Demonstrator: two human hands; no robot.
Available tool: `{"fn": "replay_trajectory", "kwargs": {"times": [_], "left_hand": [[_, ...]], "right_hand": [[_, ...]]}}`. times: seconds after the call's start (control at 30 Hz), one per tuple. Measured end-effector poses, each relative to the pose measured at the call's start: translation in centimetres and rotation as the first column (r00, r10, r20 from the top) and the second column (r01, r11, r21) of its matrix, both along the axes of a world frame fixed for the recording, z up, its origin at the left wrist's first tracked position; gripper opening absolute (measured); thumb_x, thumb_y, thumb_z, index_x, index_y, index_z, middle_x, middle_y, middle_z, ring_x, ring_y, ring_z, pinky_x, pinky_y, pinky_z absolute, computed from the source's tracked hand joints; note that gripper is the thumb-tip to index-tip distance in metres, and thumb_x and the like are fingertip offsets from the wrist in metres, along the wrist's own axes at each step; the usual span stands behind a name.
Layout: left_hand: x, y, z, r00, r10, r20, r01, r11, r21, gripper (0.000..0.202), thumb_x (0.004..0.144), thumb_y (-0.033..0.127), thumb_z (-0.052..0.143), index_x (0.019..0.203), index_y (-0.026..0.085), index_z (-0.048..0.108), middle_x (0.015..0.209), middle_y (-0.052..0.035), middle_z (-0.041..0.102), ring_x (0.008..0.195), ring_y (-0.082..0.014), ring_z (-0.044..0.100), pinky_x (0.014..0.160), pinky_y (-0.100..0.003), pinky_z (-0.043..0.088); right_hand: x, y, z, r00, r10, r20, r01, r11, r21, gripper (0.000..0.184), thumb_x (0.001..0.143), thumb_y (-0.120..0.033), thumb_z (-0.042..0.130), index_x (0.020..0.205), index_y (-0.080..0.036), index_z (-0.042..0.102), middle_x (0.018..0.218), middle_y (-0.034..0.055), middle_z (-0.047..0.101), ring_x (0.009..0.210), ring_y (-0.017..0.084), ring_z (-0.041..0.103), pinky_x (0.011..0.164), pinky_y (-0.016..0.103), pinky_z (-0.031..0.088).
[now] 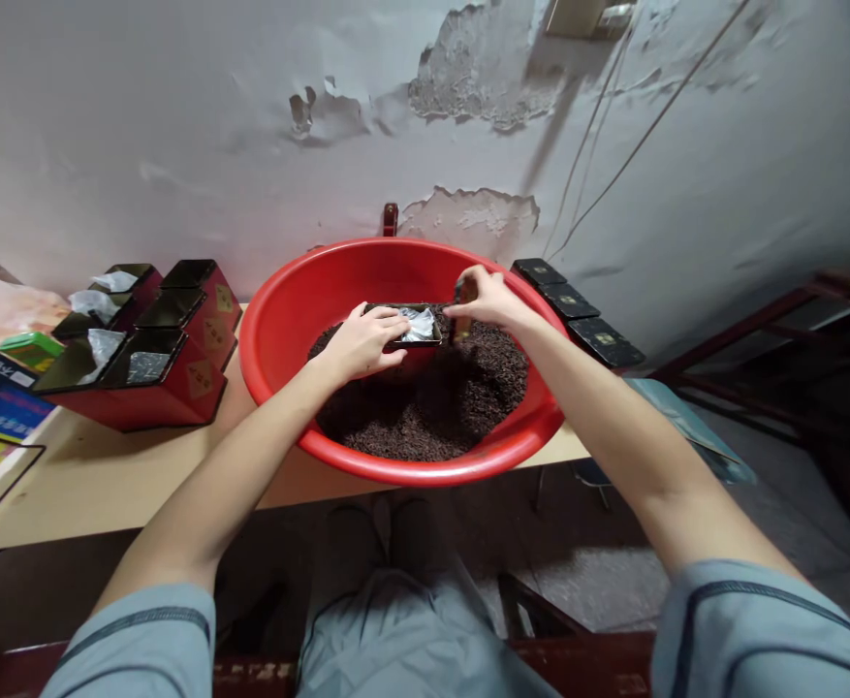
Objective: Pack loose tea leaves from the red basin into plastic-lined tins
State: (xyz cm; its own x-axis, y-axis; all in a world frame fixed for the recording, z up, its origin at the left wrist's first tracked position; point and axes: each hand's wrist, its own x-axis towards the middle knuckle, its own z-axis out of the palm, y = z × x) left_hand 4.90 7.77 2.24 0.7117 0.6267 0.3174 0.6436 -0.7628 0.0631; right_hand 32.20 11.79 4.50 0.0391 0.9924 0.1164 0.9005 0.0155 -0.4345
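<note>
**Spotter:** Where is the tin from your view?

**Operator:** I see the small square dark-rimmed tin (pixel 431 340) standing in the heap of loose dark dried leaves (pixel 425 407), towards the back of the big round red plastic basin (pixel 279 320). My left hand (pixel 362 341) is clamped over its near-left corner. A crinkled silver foil liner (pixel 419 325) shows in its mouth.

**Spotter:** And the right?

**Operator:** My right hand (pixel 484 296) is closed on a small brown object (pixel 462 302) just beside the tin's right edge. It may be a scoop, but it is too small for me to tell.

**Spotter:** How would you do this well?

**Operator:** I judge the liner is the weak point. I'd pin it flat against the rim with the left fingers so leaves fall inside the foil and not between foil and wall. I'd hold the tin level and bedded in the heap, and tip each load low over the mouth so any spill drops back into the basin.

**Spotter:** Anything nearby to mind?

**Operator:** The open red square tins (pixel 155 373) on the pale wooden table (pixel 105 465) sit well to the left. The flat black lids (pixel 577 310) lie along the wall to the right. Both are clear of my arms.
</note>
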Motion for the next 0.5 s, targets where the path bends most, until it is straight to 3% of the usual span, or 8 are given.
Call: {"fn": "replay_trajectory", "kwargs": {"times": [0.07, 0.17, 0.3, 0.4, 0.5], "left_hand": [[0.0, 0.0, 0.0, 1.000, -0.004, -0.001, 0.004, 1.000, -0.002, 0.042, 0.096, 0.032, 0.067, 0.136, 0.020, 0.070, 0.149, -0.0162, 0.068, 0.146, -0.0320, 0.056, 0.125, -0.063, 0.035], [0.0, 0.1, 0.0, 1.000, 0.000, 0.015, 0.000, 1.000, -0.007, 0.043, 0.095, 0.031, 0.067, 0.136, 0.021, 0.070, 0.149, -0.0156, 0.068, 0.145, -0.0321, 0.056, 0.125, -0.063, 0.035], [0.0, 0.1, 0.0, 1.000, -0.009, 0.016, 0.009, 1.000, -0.009, 0.042, 0.095, 0.031, 0.067, 0.135, 0.020, 0.070, 0.148, -0.0157, 0.069, 0.145, -0.0325, 0.057, 0.125, -0.062, 0.036], [0.0, 0.2, 0.0, 1.000, -0.004, 0.014, 0.004, 1.000, -0.006, 0.042, 0.096, 0.032, 0.067, 0.136, 0.020, 0.070, 0.149, -0.0152, 0.068, 0.145, -0.0327, 0.057, 0.125, -0.064, 0.035], [-0.1, 0.3, -0.2, 1.000, 0.011, 0.013, -0.011, 1.000, 0.002, 0.042, 0.097, 0.033, 0.067, 0.137, 0.021, 0.070, 0.150, -0.0142, 0.067, 0.145, -0.0319, 0.057, 0.126, -0.066, 0.034]], "right_hand": [[0.6, -0.4, 0.1, 0.998, -0.034, -0.044, 0.041, 0.984, 0.175, 0.076, 0.082, -0.055, 0.081, 0.140, -0.016, 0.053, 0.136, 0.0192, 0.053, 0.118, 0.032, 0.062, 0.105, 0.044, 0.052], [1.4, -1.4, -0.4, 0.993, -0.116, -0.027, 0.119, 0.962, 0.246, 0.071, 0.082, -0.067, 0.075, 0.128, -0.016, 0.056, 0.133, 0.0207, 0.054, 0.118, 0.034, 0.060, 0.104, 0.046, 0.049], [2.3, -3.3, -1.8, 0.970, -0.170, 0.173, 0.158, 0.984, 0.079, 0.067, 0.089, -0.073, 0.065, 0.123, -0.016, 0.060, 0.131, 0.0223, 0.059, 0.121, 0.038, 0.060, 0.103, 0.048, 0.048], [3.3, -4.6, -2.8, 0.892, -0.025, 0.452, 0.082, 0.991, -0.107, 0.071, 0.092, -0.075, 0.061, 0.128, -0.014, 0.062, 0.136, 0.0267, 0.060, 0.129, 0.044, 0.058, 0.103, 0.055, 0.048], [4.4, -5.1, -3.0, 0.800, 0.147, 0.582, 0.008, 0.967, -0.254, 0.062, 0.096, -0.065, 0.060, 0.131, -0.013, 0.064, 0.135, 0.0264, 0.064, 0.128, 0.042, 0.060, 0.102, 0.053, 0.049]]}}
